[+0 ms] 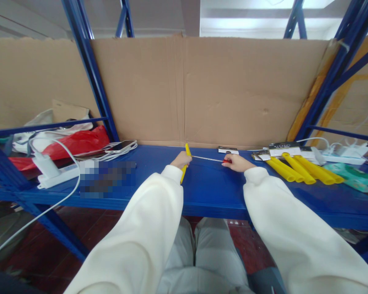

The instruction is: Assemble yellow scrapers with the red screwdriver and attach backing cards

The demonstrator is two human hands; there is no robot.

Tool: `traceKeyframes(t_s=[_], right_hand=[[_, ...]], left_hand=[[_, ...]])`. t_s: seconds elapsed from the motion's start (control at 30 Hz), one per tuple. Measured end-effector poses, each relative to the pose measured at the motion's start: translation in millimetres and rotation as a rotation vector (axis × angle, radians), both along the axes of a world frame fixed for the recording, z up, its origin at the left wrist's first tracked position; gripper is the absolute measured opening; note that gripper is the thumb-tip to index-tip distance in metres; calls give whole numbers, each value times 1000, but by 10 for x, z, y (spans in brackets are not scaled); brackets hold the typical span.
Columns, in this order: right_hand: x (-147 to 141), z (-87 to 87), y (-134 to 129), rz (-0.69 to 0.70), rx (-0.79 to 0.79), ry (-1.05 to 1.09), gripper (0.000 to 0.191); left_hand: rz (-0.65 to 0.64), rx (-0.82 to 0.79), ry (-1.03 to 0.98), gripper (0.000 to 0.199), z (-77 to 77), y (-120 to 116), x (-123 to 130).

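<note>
Over the blue shelf point(214, 196), my left hand point(180, 160) is closed around a slim yellow tube point(184, 176), which stands out above and below the fingers. My right hand point(237, 162) grips a small red piece point(226, 161) between the fingertips. A thin whitish rod or strip point(207, 158) stretches between the two hands, from the yellow tube to the red piece. Whether it passes into the tube is too small to tell. Behind my right hand lies a small black-and-white card point(228, 150).
Several yellow tubes point(299, 168) with black-and-white cards lie on the right, beside a green packet point(355, 177) and a white power strip point(343, 157). At left are a phone point(122, 146), a charger strip point(59, 173) and a red bag point(76, 145). Cardboard point(233, 90) stands behind.
</note>
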State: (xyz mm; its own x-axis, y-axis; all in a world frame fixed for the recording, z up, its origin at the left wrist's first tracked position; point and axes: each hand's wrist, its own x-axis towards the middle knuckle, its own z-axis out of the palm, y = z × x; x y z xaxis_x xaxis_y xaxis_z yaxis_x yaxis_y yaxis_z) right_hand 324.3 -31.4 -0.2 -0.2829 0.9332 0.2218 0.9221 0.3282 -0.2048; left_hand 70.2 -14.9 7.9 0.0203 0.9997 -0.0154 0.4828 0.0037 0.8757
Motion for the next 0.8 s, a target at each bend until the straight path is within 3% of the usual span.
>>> traceKeyframes(t_s=[0.63,0.8], right_hand=[[-135,110,-134,-165,-59,-169,25],[-106,72,-89,-165,-42,-146,24]], left_hand=[[11,-12,9,14,-23,33,-4],[11,-8,24,14,-12,0,3]])
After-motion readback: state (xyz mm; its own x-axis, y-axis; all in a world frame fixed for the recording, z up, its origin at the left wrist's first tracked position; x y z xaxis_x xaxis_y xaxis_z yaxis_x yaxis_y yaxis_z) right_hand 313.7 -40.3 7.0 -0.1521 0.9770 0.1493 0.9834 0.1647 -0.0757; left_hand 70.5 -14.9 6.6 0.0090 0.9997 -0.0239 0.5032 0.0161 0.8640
